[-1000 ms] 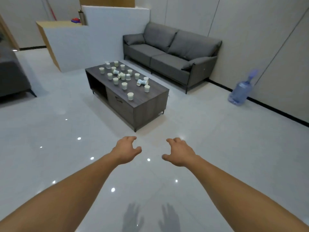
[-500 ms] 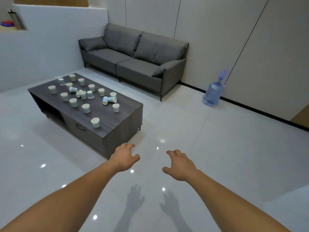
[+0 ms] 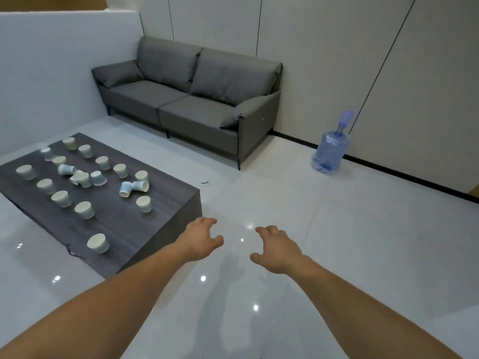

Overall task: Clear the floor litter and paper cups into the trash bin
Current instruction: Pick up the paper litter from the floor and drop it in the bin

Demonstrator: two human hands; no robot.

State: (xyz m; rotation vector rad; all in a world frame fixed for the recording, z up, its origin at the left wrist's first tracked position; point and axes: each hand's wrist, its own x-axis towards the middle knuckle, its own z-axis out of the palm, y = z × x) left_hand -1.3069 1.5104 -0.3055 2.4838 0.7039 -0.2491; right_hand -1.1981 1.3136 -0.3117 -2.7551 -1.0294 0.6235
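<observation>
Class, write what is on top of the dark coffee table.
Paper cups stand scattered on the coffee table, several tipped over. Its left end runs out of frame, so anything there is unseen.

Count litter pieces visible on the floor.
1: a small pale scrap on the floor just past the coffee table, at its far right corner toward the sofa. More may be hidden behind it.

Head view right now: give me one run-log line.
left hand: open, empty | right hand: open, empty | paper cups: on coffee table, some tipped | litter scrap: floor near table corner | trash bin: unseen
</observation>
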